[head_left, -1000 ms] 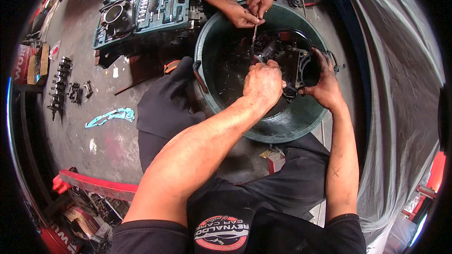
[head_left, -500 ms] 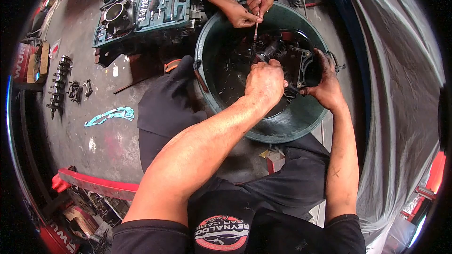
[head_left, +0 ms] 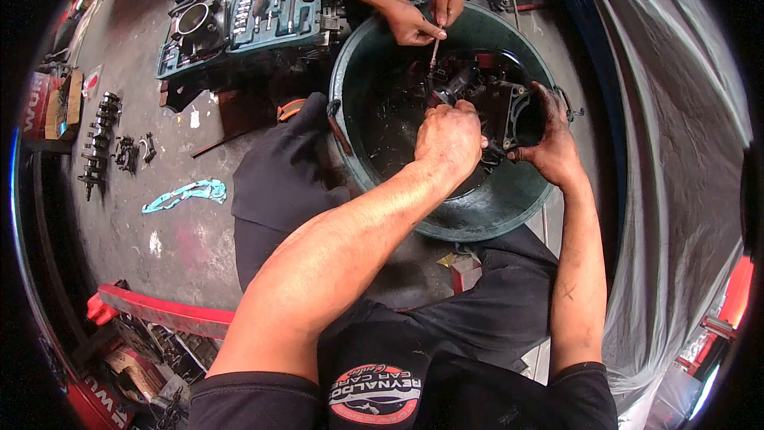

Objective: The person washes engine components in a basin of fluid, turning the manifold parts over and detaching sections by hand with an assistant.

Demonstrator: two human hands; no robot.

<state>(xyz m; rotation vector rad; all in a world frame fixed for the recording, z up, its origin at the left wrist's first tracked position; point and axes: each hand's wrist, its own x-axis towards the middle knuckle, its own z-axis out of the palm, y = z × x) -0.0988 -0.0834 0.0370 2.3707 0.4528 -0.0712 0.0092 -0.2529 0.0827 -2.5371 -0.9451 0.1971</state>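
My left hand [head_left: 450, 137] is closed in a fist over the middle of a green tub [head_left: 469, 227], wrapped round something dark that I cannot make out. At the tub's right side, my right hand [head_left: 551, 139] grips the edge of a dark engine part [head_left: 517, 115] with a metal flange, thumb below and fingers above. The part sits over dark liquid [head_left: 390, 131] in the tub. Beyond my left hand, a co-worker's two hands [head_left: 430, 24] hold a thin metal rod [head_left: 434, 54] that points down to the part.
An open teal socket set [head_left: 274, 4] lies at the upper left, with a round metal housing [head_left: 193, 22] on it. On the floor at the left are a camshaft-like shaft [head_left: 99, 143], small metal parts [head_left: 127, 154] and a blue cloth [head_left: 187, 195]. Grey plastic sheeting [head_left: 660, 151] hangs at the right.
The co-worker's hand with the watch has shifted slightly and changed its hold on the rod, and the rod's top leans a little more to the right. My hands have barely moved.
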